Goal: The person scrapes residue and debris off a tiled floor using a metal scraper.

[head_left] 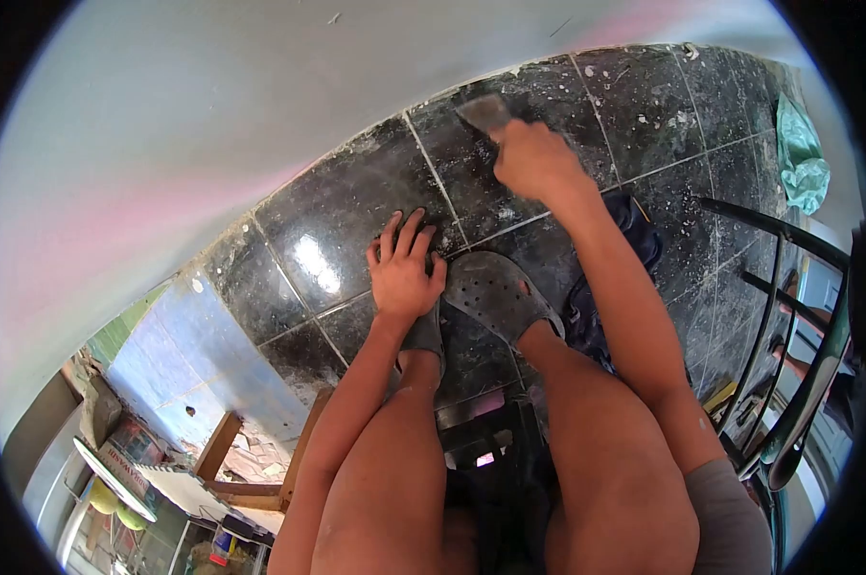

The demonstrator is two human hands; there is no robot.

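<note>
My right hand (538,165) is closed around the handle of a scraper (485,112), its wide blade pointing left over the dark floor tiles (519,206) near the wall. The blade is a little blurred, and the handle is mostly hidden in my fist. My left hand (406,268) is open with fingers spread, by the toe of my left shoe and over the tiles. A grey clog (495,290) with holes is on my right foot, just right of that hand. White specks and smears mark the tiles around the blade.
The pale wall (212,105) curves along the floor's far edge. A dark cloth (591,302) lies right of my foot. Farther right are a black metal chair (778,316) and a green plastic bag (799,158). A wooden frame (220,446) stands lower left.
</note>
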